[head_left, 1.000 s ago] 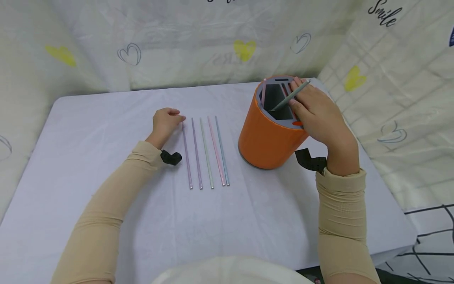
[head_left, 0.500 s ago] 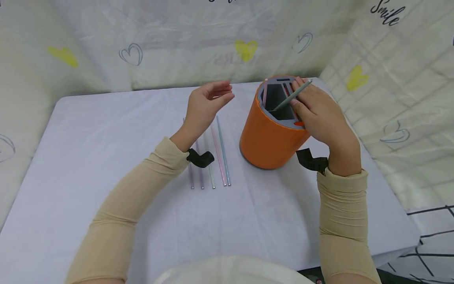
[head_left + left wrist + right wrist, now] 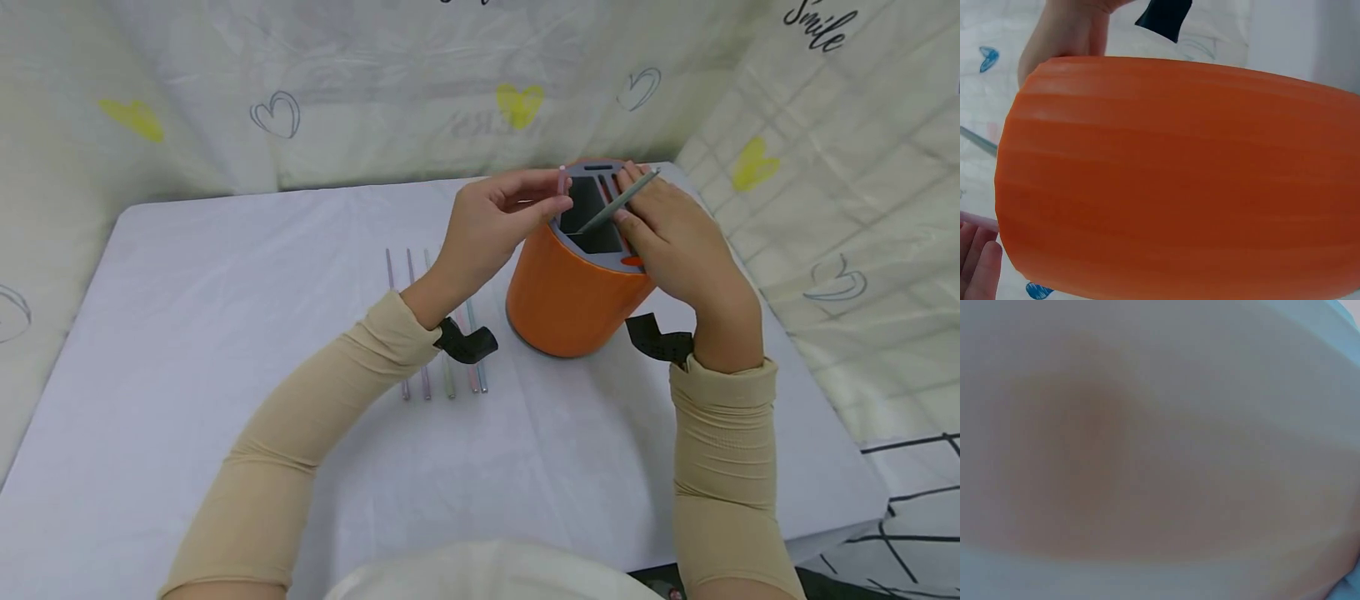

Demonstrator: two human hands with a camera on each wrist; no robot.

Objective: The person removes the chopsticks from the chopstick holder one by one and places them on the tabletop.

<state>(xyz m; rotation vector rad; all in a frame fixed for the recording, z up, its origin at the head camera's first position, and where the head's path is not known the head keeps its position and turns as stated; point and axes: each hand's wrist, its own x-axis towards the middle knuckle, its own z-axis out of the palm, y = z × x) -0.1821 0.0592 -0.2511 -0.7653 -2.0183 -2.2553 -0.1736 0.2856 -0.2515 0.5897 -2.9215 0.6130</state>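
My left hand (image 3: pixel 504 212) reaches to the left rim of an orange pen holder (image 3: pixel 581 308). Its fingertips touch a pink stick (image 3: pixel 562 181) standing in the holder, and the thumb sits a little apart from it, as the left wrist view (image 3: pixel 979 220) shows. My right hand (image 3: pixel 675 237) grips the holder's right rim from above. A grey-green pen (image 3: pixel 618 202) leans out of the big compartment, across the right thumb and fingers. Several slim pastel sticks lie side by side on the table, among them a purple stick (image 3: pixel 389 268), partly covered by my left forearm.
The holder's grey top has narrow slots, and a red piece (image 3: pixel 632 261) shows at its front right. A white cloth covers the table (image 3: pixel 225 275). Patterned curtains (image 3: pixel 375 108) hang behind and at the sides. The right wrist view is blurred.
My left hand has moved from the tops of the lying sticks rightward to the pink stick in the holder. My right hand has stayed on the holder.
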